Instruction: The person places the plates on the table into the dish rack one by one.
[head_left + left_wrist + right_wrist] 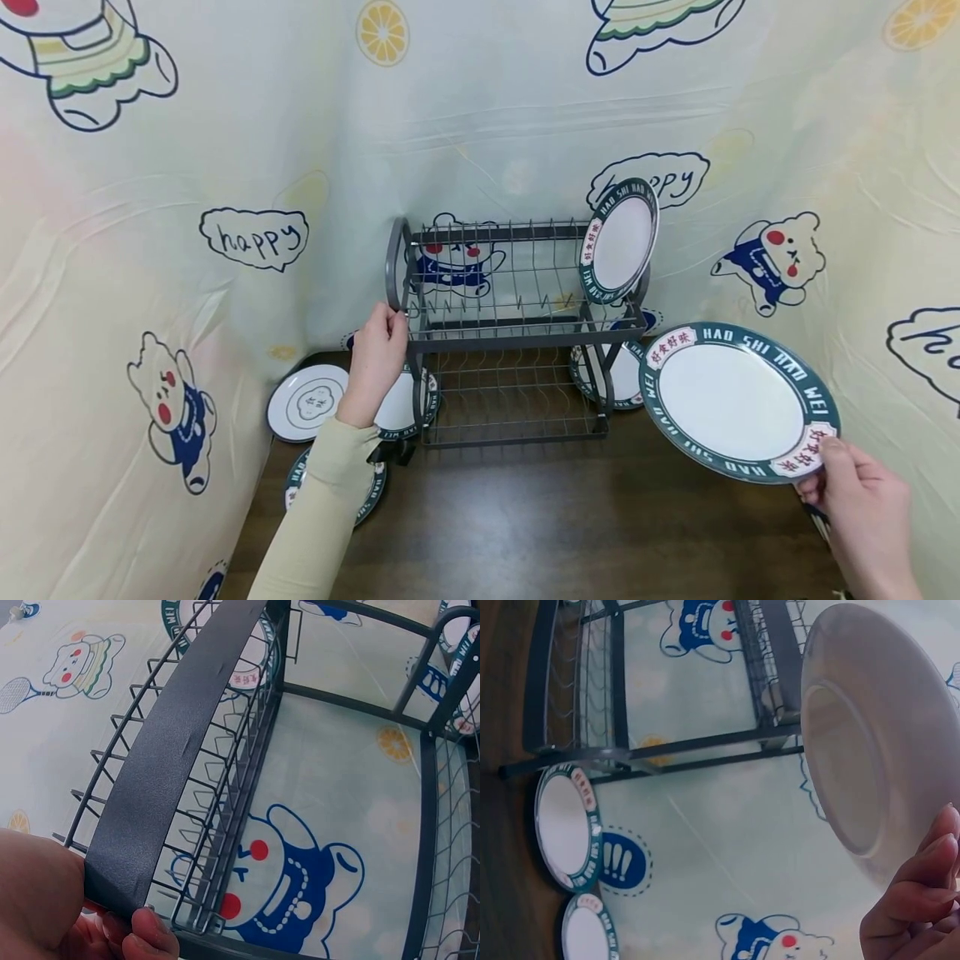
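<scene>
A dark two-tier dish rack point(517, 337) stands on the brown table. My left hand point(377, 354) grips the left front corner of its upper tier; in the left wrist view the fingers wrap the end of a flat dark bar point(157, 750). A green-rimmed white plate point(621, 242) leans upright at the right end of the upper tier. To the right of the rack, my right hand point(862, 504) pinches another green-rimmed plate point(735, 400) by its near right rim, thumb on top. Its pale underside faces the right wrist view, with fingers point(907, 900) against the rim.
At the left lie a white plate point(285, 408) with a cloud drawing, a green-rimmed plate point(393, 412) and another point(372, 497) partly under the sleeve. Behind the rack's right leg is one more plate point(626, 375). A printed cloth point(480, 125) surrounds the table point(525, 525).
</scene>
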Demonstrator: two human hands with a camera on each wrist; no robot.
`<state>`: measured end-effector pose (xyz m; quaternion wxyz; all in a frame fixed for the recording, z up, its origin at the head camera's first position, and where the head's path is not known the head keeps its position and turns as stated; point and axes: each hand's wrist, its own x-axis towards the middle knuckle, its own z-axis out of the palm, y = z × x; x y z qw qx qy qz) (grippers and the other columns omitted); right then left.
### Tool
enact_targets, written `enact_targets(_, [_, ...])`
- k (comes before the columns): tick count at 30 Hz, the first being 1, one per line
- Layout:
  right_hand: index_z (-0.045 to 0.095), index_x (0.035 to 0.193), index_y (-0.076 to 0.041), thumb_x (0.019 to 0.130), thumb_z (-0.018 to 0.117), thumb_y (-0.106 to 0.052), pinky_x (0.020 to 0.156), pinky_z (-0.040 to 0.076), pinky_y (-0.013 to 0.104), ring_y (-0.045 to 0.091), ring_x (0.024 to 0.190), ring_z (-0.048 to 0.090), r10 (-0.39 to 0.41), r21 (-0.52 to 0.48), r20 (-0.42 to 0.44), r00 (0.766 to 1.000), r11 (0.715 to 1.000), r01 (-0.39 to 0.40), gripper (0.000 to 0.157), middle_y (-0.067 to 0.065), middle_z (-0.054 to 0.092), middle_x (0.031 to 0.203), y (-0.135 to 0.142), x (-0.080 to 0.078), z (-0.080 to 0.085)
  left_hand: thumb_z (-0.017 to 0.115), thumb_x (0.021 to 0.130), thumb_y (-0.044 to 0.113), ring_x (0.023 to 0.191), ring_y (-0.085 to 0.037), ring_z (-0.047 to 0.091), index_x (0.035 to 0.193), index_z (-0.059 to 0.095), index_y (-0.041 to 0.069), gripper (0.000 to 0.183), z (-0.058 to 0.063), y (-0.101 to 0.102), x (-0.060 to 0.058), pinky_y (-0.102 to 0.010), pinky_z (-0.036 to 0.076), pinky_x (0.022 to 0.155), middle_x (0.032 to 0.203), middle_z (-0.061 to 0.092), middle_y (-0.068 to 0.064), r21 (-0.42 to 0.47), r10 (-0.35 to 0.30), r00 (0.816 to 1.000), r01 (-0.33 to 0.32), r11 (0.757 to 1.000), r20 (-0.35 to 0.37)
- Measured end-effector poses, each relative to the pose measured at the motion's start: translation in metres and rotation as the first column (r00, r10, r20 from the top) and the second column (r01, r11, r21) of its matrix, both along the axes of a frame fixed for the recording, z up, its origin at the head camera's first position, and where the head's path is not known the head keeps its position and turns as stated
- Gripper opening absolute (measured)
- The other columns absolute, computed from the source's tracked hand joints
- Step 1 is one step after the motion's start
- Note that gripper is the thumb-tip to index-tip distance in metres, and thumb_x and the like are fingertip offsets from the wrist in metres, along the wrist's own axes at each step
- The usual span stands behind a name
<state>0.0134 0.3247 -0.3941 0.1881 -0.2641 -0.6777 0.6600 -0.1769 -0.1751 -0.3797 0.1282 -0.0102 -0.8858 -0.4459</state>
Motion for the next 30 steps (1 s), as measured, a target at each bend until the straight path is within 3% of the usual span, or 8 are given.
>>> enact_targets(13, [0.074,0.077,-0.011,0.108,0.055,-0.019,0.047,0.042,0.022,0.011,0.052,0.05,0.014,-0.022,-0.069,0.997,1.0,-0.016,0.037,0.002,0.06,0.06,-0.009,0.007,0.02,0.04,0.11,0.022,0.058,-0.025,0.048,0.096,0.048,0.006,0.023,0.001,0.0,0.0,-0.032,0.039,0.05,0.075,0.049,-0.008,0.009,0.002,1.0,-0.002,1.0,0.005])
enact_targets(26, [0.074,0.084,-0.018,0.109,0.051,-0.017,0.047,0.041,0.021,0.012,0.055,0.048,0.043,0.073,-0.07,0.997,0.997,-0.038,0.035,-0.001,0.062,0.069,-0.016,0.004,0.043,0.039,0.11,0.022,0.057,-0.026,0.048,0.096,0.049,0.007,0.023,0.002,0.001,0.0,-0.032,0.039,0.049,0.076,0.049,-0.008,0.01,0.003,1.0,-0.003,1.0,0.013])
enact_targets(30, [0.073,0.082,-0.014,0.108,0.052,-0.015,0.046,0.041,0.02,0.011,0.053,0.048,0.042,0.095,-0.119,0.992,0.995,-0.031,0.033,0.0,0.062,0.068,-0.016,-0.002,0.05,0.039,0.11,0.022,0.057,-0.025,0.048,0.096,0.049,0.007,0.023,0.002,0.001,0.0,-0.032,0.039,0.049,0.076,0.049,-0.008,0.008,0.001,1.0,-0.001,1.0,0.011])
